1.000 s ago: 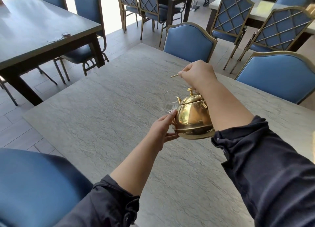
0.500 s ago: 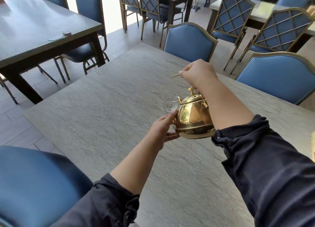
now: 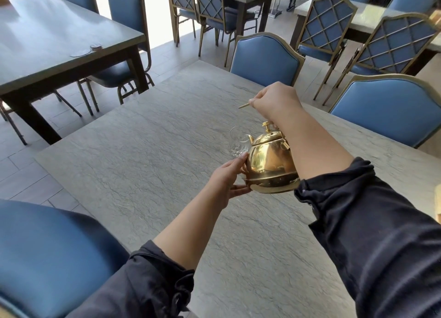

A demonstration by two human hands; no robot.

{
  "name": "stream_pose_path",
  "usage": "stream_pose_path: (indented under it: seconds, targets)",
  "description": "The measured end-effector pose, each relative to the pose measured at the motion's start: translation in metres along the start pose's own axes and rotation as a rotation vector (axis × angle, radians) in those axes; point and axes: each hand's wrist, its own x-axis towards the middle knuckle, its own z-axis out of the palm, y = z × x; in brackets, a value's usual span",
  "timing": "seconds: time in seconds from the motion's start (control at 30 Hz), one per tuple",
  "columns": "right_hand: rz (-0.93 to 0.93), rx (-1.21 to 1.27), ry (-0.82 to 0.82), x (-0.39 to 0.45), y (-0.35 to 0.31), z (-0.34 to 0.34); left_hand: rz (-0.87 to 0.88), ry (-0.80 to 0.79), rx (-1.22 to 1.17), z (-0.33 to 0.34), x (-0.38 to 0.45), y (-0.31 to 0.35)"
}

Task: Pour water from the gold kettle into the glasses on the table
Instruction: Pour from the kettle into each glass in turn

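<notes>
Single view — head-worn wide-angle camera, looking forward and down over both forearms at the grey table. Near range: fingers sit mid-frame, sleeves fill the lower edge. Beyond the fingers — chairs, other tables.

The right hand is covering most of the handle of the gold kettle, the kettle is blocking part of the glass, and any pouring water is going unseen.
</notes>
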Motion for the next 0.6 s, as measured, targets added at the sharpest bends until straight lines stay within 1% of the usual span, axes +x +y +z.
stream_pose_path:
  seconds: [0.6]
  targets:
    - [-0.032, 0.005, 0.014, -0.0049, 0.0033, -0.0047, -0.002, -0.018, 0.026, 0.0009, -0.0033, 0.0025]
